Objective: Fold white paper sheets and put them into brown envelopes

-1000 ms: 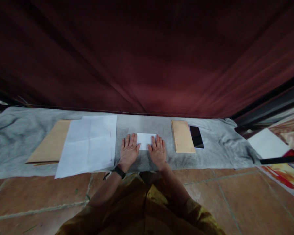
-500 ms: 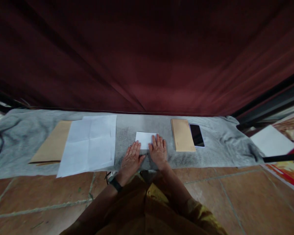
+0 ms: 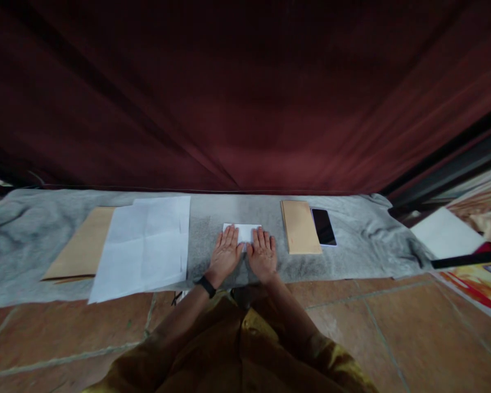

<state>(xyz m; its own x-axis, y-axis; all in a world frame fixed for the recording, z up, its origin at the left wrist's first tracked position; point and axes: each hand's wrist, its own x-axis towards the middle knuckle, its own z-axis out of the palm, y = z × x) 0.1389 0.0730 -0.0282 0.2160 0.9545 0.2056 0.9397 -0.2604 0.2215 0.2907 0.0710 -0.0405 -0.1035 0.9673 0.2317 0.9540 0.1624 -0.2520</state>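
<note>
A small folded white paper (image 3: 244,231) lies on the grey cloth (image 3: 352,245) in front of me. My left hand (image 3: 226,252) rests flat with fingers stretched out, its fingertips on the paper's left part. My right hand (image 3: 262,254) lies flat beside it, its fingers over the paper's right near edge. Both hands press down and grip nothing. A black band sits on my left wrist.
A large unfolded white sheet (image 3: 145,245) lies at the left over a brown envelope (image 3: 84,250). Right of my hands are a stack of brown envelopes (image 3: 300,233) and a dark phone (image 3: 323,226). A dark red curtain (image 3: 245,98) hangs behind. Tiled floor lies near me.
My left hand slid back off the paper half a second ago and has now returned onto its left part. The right hand stayed on the paper.
</note>
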